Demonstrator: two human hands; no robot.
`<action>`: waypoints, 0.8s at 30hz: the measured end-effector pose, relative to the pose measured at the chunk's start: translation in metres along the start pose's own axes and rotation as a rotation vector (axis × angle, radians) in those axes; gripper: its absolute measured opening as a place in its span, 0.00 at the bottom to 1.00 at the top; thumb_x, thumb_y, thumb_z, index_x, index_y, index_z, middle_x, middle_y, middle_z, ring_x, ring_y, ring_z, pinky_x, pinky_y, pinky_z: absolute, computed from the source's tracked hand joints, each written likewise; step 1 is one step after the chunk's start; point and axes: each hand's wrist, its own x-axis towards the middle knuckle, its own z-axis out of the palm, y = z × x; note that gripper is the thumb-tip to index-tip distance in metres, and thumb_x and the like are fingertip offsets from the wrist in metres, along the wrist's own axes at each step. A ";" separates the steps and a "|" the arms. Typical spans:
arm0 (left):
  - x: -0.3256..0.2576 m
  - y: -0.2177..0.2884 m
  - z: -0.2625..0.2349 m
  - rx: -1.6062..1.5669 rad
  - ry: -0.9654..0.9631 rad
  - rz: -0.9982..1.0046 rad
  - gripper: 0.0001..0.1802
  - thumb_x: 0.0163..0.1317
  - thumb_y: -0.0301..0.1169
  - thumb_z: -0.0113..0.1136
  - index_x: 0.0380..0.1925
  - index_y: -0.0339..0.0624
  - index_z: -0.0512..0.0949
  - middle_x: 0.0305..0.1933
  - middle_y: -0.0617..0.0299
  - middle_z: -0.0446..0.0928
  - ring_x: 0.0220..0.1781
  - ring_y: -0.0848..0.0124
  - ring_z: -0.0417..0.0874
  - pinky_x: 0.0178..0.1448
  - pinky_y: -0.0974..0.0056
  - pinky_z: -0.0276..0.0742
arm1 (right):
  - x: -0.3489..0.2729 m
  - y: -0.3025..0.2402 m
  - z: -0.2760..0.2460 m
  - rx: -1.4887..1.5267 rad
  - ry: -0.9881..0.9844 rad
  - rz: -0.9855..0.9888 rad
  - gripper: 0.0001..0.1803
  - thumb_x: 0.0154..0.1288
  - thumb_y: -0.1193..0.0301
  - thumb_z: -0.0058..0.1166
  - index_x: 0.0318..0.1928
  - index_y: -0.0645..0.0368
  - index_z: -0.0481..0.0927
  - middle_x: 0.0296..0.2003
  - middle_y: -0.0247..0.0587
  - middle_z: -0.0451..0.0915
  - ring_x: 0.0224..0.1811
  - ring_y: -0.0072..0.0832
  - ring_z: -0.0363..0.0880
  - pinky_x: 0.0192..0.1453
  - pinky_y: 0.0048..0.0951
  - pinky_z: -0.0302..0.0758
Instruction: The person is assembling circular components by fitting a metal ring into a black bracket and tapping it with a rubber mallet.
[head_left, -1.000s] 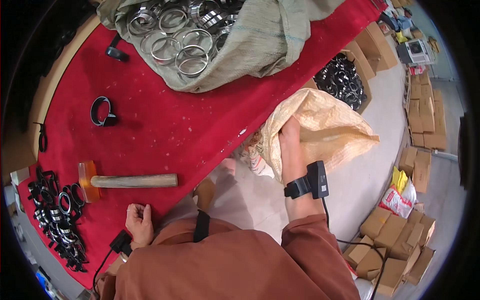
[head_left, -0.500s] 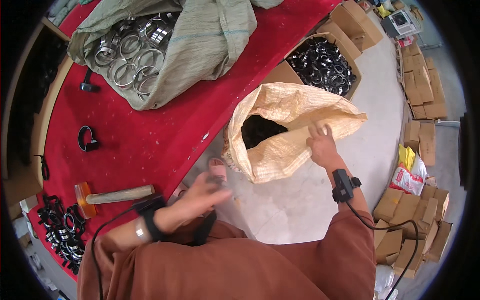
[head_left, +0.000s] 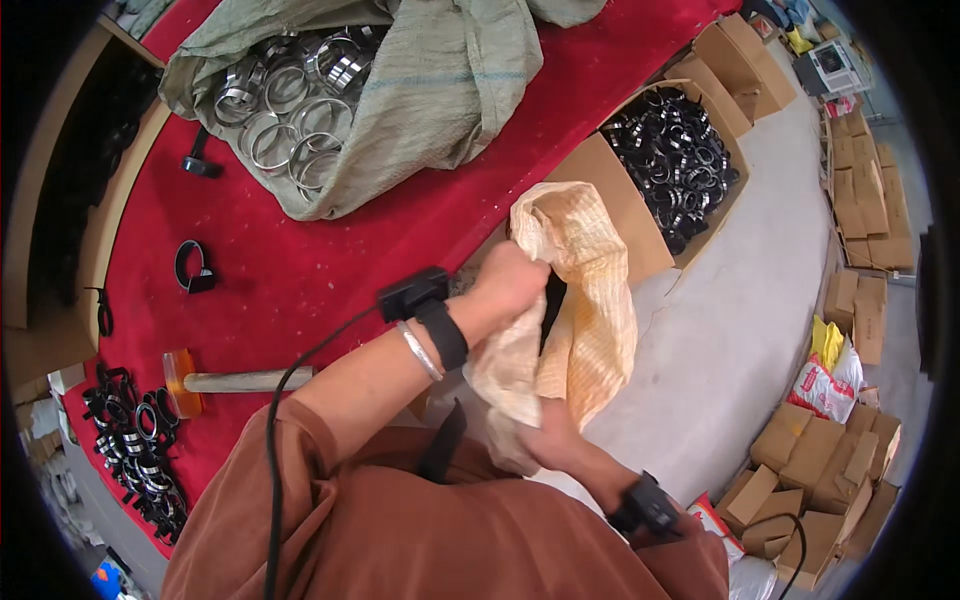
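A cream woven sack (head_left: 600, 290) stands in front of me beside the red-covered table, its mouth narrowed to a dark gap. My left hand (head_left: 512, 280) is closed on the sack's rim at the far left side of the mouth. Nearer to me, my right hand (head_left: 550, 437) grips the rim, its fingertips partly hidden by the fabric. The sack's contents are mostly out of sight.
A grey-green sack (head_left: 450, 90) of metal rings (head_left: 290, 130) lies on the red table (head_left: 300, 270). An open carton (head_left: 625, 205) holds black ring-shaped parts (head_left: 670, 150). A mallet (head_left: 250, 381) rests near more black rings (head_left: 140, 450). Boxes (head_left: 820, 440) line the right.
My left hand has reached forward and right and taken hold of the sack's rim. My right hand has come nearer and left, gripping the rim. The sack's wide mouth has been drawn narrower.
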 end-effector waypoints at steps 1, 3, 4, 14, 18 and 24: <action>-0.004 -0.001 -0.006 0.168 0.046 0.057 0.15 0.48 0.30 0.56 0.32 0.29 0.74 0.37 0.35 0.75 0.42 0.48 0.78 0.46 0.52 0.73 | 0.007 0.006 0.008 0.001 0.006 0.004 0.18 0.58 0.63 0.50 0.45 0.62 0.76 0.39 0.57 0.78 0.43 0.48 0.77 0.46 0.37 0.73; -0.026 -0.005 -0.026 0.497 0.131 0.035 0.21 0.49 0.31 0.54 0.42 0.29 0.70 0.40 0.34 0.75 0.47 0.45 0.76 0.51 0.50 0.71 | 0.029 0.023 0.023 -0.536 -0.317 0.224 0.22 0.57 0.58 0.51 0.49 0.59 0.73 0.40 0.58 0.77 0.43 0.52 0.75 0.47 0.40 0.72; -0.036 -0.017 -0.041 0.585 0.054 0.044 0.25 0.49 0.32 0.56 0.47 0.29 0.66 0.39 0.36 0.75 0.46 0.44 0.76 0.51 0.50 0.71 | 0.036 0.017 0.024 -0.538 -0.340 0.206 0.22 0.57 0.58 0.51 0.49 0.59 0.73 0.40 0.58 0.77 0.43 0.52 0.75 0.47 0.40 0.72; -0.229 -0.055 -0.160 0.375 -0.192 0.206 0.21 0.59 0.39 0.57 0.49 0.38 0.71 0.46 0.46 0.73 0.48 0.53 0.75 0.50 0.57 0.72 | 0.046 -0.072 -0.002 -0.654 -0.293 -0.350 0.27 0.57 0.56 0.54 0.49 0.67 0.73 0.40 0.52 0.79 0.41 0.44 0.79 0.48 0.37 0.73; -0.326 -0.195 -0.201 0.376 0.186 0.023 0.15 0.60 0.39 0.52 0.40 0.42 0.77 0.40 0.48 0.75 0.46 0.53 0.75 0.50 0.59 0.72 | 0.045 -0.072 0.023 0.295 -0.830 0.169 0.16 0.68 0.68 0.42 0.50 0.67 0.73 0.43 0.41 0.78 0.44 0.25 0.76 0.46 0.26 0.74; -0.429 -0.396 -0.191 0.315 0.340 -0.562 0.15 0.58 0.38 0.51 0.40 0.43 0.78 0.45 0.47 0.76 0.42 0.52 0.78 0.48 0.56 0.73 | 0.050 -0.016 0.134 0.188 -0.754 0.462 0.16 0.67 0.66 0.44 0.48 0.64 0.75 0.45 0.38 0.77 0.47 0.21 0.73 0.51 0.24 0.69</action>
